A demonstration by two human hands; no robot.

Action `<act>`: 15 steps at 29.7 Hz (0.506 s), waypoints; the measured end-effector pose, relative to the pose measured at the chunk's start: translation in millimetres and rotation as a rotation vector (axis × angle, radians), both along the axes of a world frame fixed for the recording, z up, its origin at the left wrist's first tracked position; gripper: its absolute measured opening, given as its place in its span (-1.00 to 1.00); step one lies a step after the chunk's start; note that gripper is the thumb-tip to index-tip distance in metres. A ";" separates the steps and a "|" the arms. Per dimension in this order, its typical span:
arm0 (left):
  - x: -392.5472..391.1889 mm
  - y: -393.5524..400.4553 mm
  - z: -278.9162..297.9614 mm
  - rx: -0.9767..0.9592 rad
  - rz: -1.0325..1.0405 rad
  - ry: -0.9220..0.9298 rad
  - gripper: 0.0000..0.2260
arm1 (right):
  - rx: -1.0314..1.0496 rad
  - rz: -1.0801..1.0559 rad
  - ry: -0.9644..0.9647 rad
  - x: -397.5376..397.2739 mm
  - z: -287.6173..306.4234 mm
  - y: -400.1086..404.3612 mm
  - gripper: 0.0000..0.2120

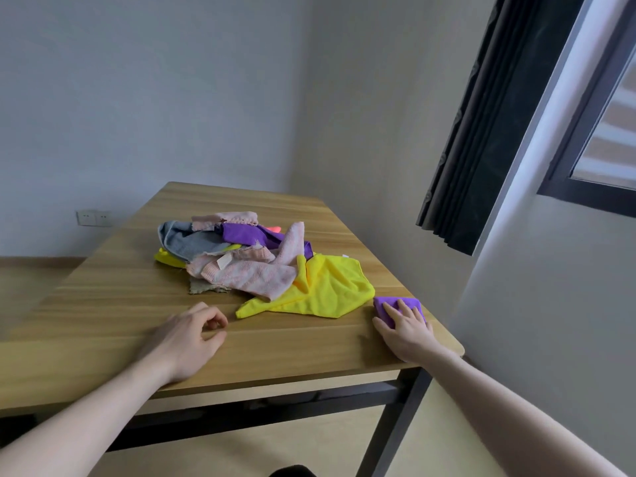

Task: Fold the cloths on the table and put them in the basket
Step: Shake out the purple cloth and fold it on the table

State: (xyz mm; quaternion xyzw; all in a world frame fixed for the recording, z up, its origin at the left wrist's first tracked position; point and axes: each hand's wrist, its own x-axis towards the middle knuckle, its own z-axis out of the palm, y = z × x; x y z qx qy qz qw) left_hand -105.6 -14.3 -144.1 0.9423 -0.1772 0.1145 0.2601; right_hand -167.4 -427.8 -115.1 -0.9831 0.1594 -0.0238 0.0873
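Note:
A heap of loose cloths [237,256] lies in the middle of the wooden table [103,304]: pink, grey, purple and yellow pieces. A large yellow cloth [327,290] spreads out at the heap's right front. A small folded purple cloth [383,306] sits near the table's right front corner, and my right hand [407,330] lies on it with the fingers spread over its top. My left hand [187,335] rests on the bare tabletop in front of the heap, fingers loosely curled, holding nothing. No basket is in view.
The table stands in a room corner, with grey walls behind and to the right. A dark curtain [481,132] and a window [605,139] are on the right. Black table legs [395,425] show below the front edge. A wall socket [93,218] is at the left.

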 end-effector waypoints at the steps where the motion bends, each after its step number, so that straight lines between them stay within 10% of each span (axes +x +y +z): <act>1: -0.1 -0.1 0.1 0.001 -0.001 0.000 -0.96 | -0.030 0.010 0.024 -1.6 -5.8 1.9 -0.39; 15: 4.7 1.8 -5.8 -0.001 -0.008 0.009 -0.96 | -0.084 0.032 0.092 -3.4 -13.4 -42.3 -0.49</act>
